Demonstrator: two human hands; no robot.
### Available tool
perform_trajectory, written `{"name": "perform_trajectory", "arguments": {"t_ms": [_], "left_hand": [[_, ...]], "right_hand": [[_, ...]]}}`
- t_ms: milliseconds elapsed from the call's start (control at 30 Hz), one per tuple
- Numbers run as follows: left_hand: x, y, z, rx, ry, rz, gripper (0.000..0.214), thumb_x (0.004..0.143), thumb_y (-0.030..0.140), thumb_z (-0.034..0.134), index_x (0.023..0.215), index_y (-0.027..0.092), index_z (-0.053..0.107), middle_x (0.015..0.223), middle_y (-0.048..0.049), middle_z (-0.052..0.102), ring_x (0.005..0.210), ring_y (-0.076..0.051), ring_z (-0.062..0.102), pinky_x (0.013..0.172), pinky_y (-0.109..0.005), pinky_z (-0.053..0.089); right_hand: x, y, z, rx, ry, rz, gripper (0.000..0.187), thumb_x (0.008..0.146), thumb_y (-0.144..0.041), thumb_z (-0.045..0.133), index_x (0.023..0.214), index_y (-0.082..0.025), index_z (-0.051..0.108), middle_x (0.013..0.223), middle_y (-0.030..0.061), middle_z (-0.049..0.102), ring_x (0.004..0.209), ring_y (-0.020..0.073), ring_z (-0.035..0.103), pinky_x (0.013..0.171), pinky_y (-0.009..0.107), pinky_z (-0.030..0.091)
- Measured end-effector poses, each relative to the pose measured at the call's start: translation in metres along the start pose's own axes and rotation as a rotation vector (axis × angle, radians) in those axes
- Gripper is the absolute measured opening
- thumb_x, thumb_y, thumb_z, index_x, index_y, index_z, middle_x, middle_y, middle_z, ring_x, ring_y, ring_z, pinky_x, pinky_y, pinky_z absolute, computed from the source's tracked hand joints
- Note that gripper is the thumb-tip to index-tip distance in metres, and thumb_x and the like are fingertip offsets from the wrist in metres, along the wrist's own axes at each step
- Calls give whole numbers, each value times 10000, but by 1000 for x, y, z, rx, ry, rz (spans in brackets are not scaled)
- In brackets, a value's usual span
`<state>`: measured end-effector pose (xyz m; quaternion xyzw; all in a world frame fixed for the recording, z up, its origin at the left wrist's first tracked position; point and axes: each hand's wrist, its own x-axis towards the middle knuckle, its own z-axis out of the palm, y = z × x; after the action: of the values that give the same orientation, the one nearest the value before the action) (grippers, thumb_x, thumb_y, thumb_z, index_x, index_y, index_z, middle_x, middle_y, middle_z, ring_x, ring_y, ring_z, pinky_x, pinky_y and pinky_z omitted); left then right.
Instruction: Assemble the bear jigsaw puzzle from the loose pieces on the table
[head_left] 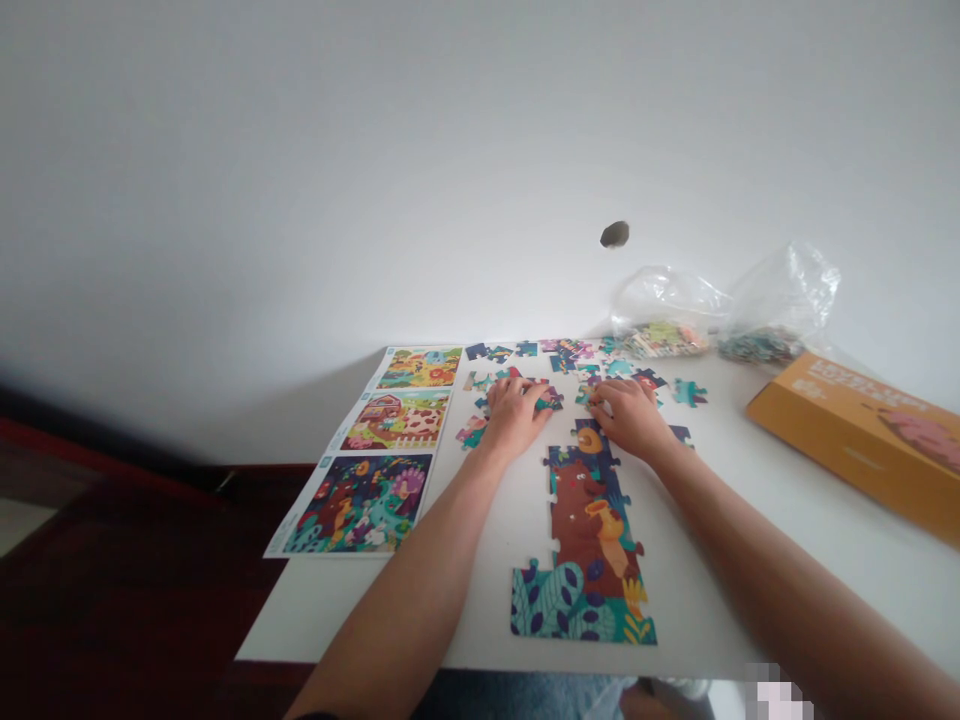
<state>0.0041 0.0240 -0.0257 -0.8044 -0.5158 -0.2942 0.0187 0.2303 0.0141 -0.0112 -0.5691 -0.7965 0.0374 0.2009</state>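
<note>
My left hand lies over loose jigsaw pieces at the back of the table, its fingers apart and touching them. Just to its right, my right hand reaches over another group of pieces with bent, parted fingers; the pieces beneath are partly hidden. A joined section of jigsaw puzzle lies between my forearms, showing a brown bear with a yellow pot and blue-green leaves. More loose jigsaw pieces are scattered behind my hands. One teal piece rests to the right of my right hand.
A picture sheet with three printed scenes lies at the left, overhanging the table edge. Two clear plastic bags of pieces stand against the wall at the back right. An orange box lies at the right of the white table.
</note>
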Motion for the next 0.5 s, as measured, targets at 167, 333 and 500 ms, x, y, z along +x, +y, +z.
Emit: {"name": "perform_trajectory", "arguments": {"t_ms": [167, 333, 500], "left_hand": [[3, 2, -5, -123, 170, 103, 383, 823, 316, 733, 1186, 228, 654, 1095, -71, 613, 1080, -243, 554, 1022, -439, 425], [2, 11, -12, -315, 113, 297, 398, 866, 334, 687, 1242, 233, 608, 1128, -73, 605, 1094, -217, 566, 988, -400, 471], [-2, 19, -19, -447, -2, 321, 602, 836, 417, 708, 1374, 239, 505, 1228, -101, 601, 1203, -254, 533, 1056, -445, 432]], "right_hand": [[1, -9, -2, 266, 173, -55, 335, 928, -359, 537, 1217, -207, 612, 1104, 92, 702, 1042, 277, 597, 964, 441, 407], [2, -19, -2, 695, 145, 19, 500, 881, -441, 595, 1314, -194, 558, 890, 42, 706, 726, 179, 609, 719, 327, 494], [0, -13, -22, 934, -124, 128, 374, 747, -453, 712, 979, -162, 673, 758, 22, 665, 595, 137, 596, 511, 250, 458]]}}
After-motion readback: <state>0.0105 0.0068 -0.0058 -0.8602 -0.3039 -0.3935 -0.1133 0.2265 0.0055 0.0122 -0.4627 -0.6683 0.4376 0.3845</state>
